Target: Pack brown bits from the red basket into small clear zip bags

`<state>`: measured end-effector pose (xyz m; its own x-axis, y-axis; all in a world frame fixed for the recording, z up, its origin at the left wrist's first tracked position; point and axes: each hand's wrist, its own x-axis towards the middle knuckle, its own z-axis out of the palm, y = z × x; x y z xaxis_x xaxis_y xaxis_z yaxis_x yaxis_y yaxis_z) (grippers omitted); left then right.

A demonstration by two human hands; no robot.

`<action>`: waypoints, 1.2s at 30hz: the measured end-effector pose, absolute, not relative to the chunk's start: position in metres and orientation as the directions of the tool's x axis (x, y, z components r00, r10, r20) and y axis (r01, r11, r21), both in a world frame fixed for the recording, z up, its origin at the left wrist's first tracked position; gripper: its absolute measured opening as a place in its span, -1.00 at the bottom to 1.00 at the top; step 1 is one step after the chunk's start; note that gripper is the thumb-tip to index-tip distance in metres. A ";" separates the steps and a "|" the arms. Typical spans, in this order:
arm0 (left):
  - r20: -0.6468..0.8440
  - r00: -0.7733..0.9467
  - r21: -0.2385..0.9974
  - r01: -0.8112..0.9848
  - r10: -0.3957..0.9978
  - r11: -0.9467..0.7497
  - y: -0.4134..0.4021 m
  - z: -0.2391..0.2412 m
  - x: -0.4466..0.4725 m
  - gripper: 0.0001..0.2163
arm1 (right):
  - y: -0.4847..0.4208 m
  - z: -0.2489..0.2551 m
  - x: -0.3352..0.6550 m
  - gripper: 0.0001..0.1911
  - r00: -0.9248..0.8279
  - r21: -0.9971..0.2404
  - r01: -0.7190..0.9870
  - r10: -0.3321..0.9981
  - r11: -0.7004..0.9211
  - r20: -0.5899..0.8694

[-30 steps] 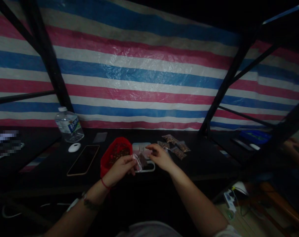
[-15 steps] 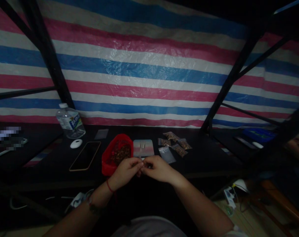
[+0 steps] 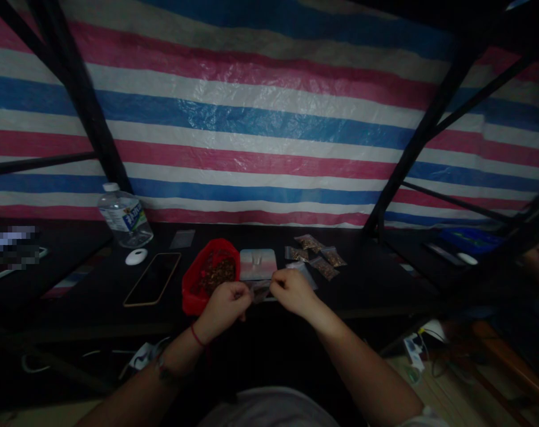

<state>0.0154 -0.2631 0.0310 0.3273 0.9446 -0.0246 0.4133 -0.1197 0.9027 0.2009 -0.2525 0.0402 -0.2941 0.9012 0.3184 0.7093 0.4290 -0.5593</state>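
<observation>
Between my two hands a small clear zip bag is stretched out, with brownish bits in it. My left hand pinches its left end, and my right hand pinches the right end, fingers closed. Just left of my left hand lies a red tray lined or wrapped in red, holding a heap of brown dried bits. Behind the bag sits a small flat scale with a pale top. Flat clear bags lie partly behind my right hand, near several filled zip bags.
A phone, a white mouse, a large clear bottle and a clear bag are on the left of the black table. Dark metal posts and a striped sheet stand behind. Another person's hand shows at far right.
My hands have moved apart from being pressed together, my right hand going right, so the small bag now shows stretched between them.
</observation>
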 end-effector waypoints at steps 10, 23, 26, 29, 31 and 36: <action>0.187 0.248 0.889 0.370 0.951 -0.271 -0.248 0.044 -0.004 -0.75 | -0.237 0.022 0.198 -0.86 -0.236 -0.952 0.201 0.955 0.230 0.181; 0.167 0.124 0.944 0.267 0.978 -0.195 -0.233 0.062 -0.041 -0.69 | -0.219 0.021 0.171 -0.64 -0.321 -0.876 -0.395 0.935 -0.275 -0.148; 0.250 0.027 0.880 0.412 0.968 -0.238 -0.225 0.063 -0.058 -0.67 | -0.195 0.033 0.165 -0.65 -0.266 -0.921 -0.344 0.960 -0.184 -0.093; 0.366 -0.053 0.747 0.613 0.929 -0.259 -0.215 0.063 -0.075 -0.68 | -0.169 0.045 0.155 -0.72 -0.226 -0.992 -0.128 0.974 -0.020 0.010; 0.409 -0.025 0.637 0.724 0.912 -0.266 -0.210 0.061 -0.083 -0.68 | -0.153 0.051 0.146 -0.78 -0.245 -0.982 0.118 0.963 0.146 0.114; 0.363 0.144 0.354 0.892 0.921 -0.279 -0.204 0.052 -0.093 -0.68 | -0.132 0.065 0.120 -0.84 -0.421 -0.696 0.487 0.840 0.528 0.343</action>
<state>-0.0935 -0.2036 0.0519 0.1440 0.9205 0.3632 0.8925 -0.2793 0.3542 0.1203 -0.1324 0.0649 -0.4206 0.8401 0.3425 0.4871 0.5276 -0.6960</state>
